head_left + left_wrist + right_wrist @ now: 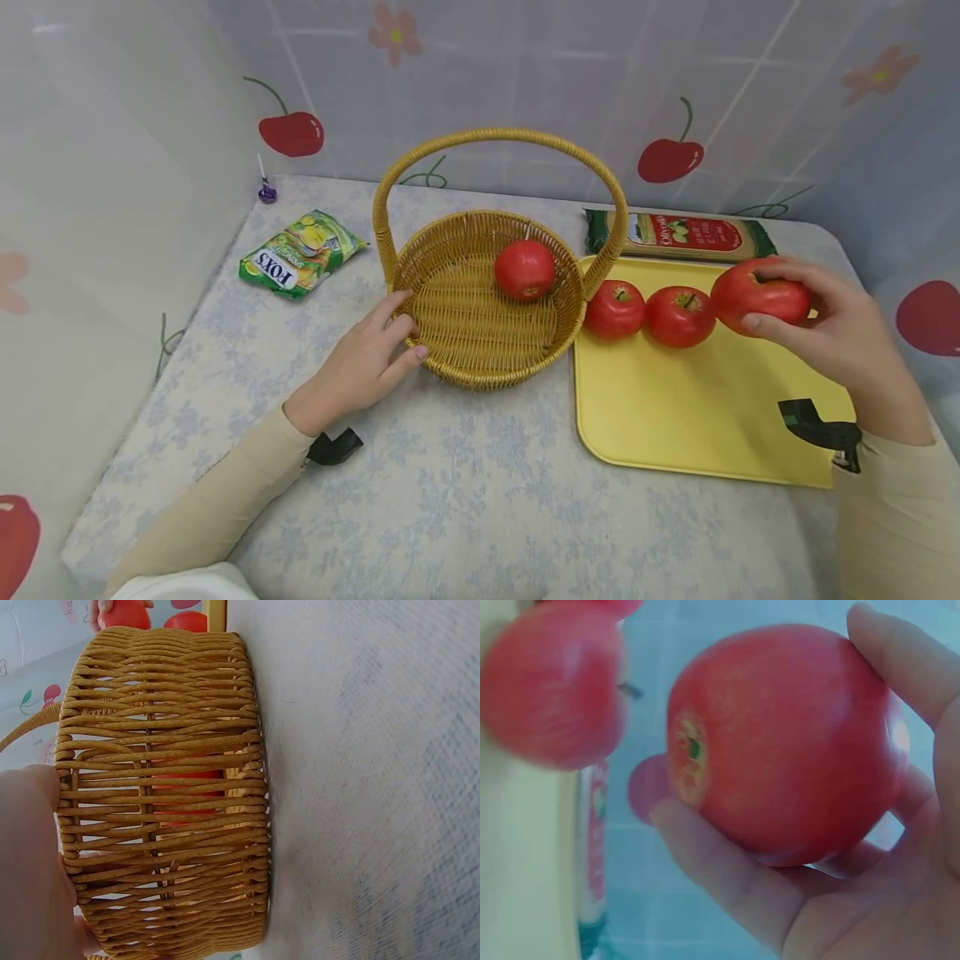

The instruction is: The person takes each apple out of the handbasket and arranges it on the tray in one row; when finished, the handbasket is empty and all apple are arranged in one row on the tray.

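Note:
My right hand (pixel 851 333) grips a red apple (pixel 738 298) above the yellow tray (pixel 690 417). In the right wrist view, fingers and thumb wrap this apple (pixel 787 742), its dimpled end facing left. Two more red apples, a left one (pixel 615 310) and a right one (pixel 680 317), sit side by side at the tray's upper left. Left of the tray stands a round wicker basket (pixel 480 379) with a tall arched handle; one apple (pixel 525 270) lies inside. My left hand (pixel 363 358) holds the basket's left rim, fingertips hooked over it.
A green FOX'S candy bag (pixel 300 254) lies left of the basket, with a purple lollipop (pixel 267 192) behind it. An Olivoila pasta packet (pixel 682 235) lies along the tray's back edge. A patterned cloth (pixel 465 492) covers the table, and curtained walls enclose it.

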Demonstrator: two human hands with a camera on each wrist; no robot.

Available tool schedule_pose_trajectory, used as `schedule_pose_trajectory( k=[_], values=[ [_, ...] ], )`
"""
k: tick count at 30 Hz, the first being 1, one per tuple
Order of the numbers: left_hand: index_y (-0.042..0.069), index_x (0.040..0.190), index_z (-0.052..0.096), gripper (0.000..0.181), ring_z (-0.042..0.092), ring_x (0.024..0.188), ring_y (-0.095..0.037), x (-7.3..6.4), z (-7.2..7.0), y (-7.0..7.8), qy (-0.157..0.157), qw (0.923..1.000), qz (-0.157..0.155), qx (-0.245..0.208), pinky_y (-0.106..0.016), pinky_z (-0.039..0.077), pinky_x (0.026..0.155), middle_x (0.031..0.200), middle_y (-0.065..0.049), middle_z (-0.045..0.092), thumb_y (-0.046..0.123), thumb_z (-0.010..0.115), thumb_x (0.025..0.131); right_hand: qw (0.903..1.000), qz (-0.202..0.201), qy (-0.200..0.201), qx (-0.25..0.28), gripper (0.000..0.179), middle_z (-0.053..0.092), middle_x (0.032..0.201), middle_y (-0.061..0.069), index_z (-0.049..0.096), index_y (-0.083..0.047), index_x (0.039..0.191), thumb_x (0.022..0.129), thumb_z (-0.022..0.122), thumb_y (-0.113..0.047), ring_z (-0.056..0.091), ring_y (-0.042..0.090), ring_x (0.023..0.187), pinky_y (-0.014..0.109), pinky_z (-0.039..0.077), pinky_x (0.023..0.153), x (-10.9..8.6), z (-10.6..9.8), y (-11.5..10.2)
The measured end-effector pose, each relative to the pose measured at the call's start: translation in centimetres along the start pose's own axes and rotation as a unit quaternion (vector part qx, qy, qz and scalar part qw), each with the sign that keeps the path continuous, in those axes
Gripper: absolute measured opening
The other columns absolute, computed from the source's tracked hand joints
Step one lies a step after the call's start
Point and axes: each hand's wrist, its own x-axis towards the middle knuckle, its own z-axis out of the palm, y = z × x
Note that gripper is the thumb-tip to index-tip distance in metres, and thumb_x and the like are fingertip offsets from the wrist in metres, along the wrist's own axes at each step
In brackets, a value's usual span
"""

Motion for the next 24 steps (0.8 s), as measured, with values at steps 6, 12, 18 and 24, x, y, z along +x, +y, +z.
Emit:
schedule_pose_trajectory(
  k=[6,12,18,24],
  values=[
    [0.011,0.102,0.058,0.047,0.047,0.140,-0.046,0.0,0.1,0.0,-0.003,1.0000,-0.002,0.001,-0.055,0.049,0.093,0.158,-0.026,0.036,0.053,0.041,0.107,0.9986,0.013,0.034,0.039,0.055,0.046,0.124,-0.033,0.057,-0.006,0.140,0.089,0.076,-0.002,0.042,-0.004,0.110,-0.002,0.041,0.074,-0.1,0.6,2.2],
    [0.011,0.102,0.058,0.044,0.047,0.140,-0.046,0.1,0.0,0.1,-0.007,1.0000,-0.006,-0.001,-0.054,0.050,0.092,0.159,-0.026,0.036,0.052,0.042,0.107,0.9962,0.060,0.039,0.050,0.056,0.047,0.123,-0.030,0.056,-0.018,0.145,0.092,0.075,-0.013,0.042,-0.004,0.108,0.000,0.043,0.072,-0.4,1.1,4.1],
    [0.010,0.102,0.059,0.052,0.048,0.139,-0.046,0.2,-0.1,0.2,-0.004,1.0000,-0.003,-0.001,-0.053,0.050,0.090,0.159,-0.026,0.036,0.057,0.038,0.107,0.9941,0.097,0.031,0.038,0.058,0.042,0.123,-0.031,0.052,-0.020,0.149,0.095,0.073,-0.020,0.038,-0.006,0.107,-0.001,0.042,0.072,-0.3,1.8,5.2],
    [0.009,0.103,0.060,0.053,0.051,0.136,-0.046,0.1,0.0,0.1,-0.006,1.0000,-0.006,-0.003,-0.054,0.050,0.088,0.158,-0.026,0.036,0.057,0.038,0.106,0.9926,0.110,0.020,0.045,0.056,0.042,0.125,-0.029,0.052,-0.025,0.149,0.096,0.072,-0.024,0.037,-0.003,0.108,0.000,0.042,0.072,-0.1,2.2,6.1]
  ],
)
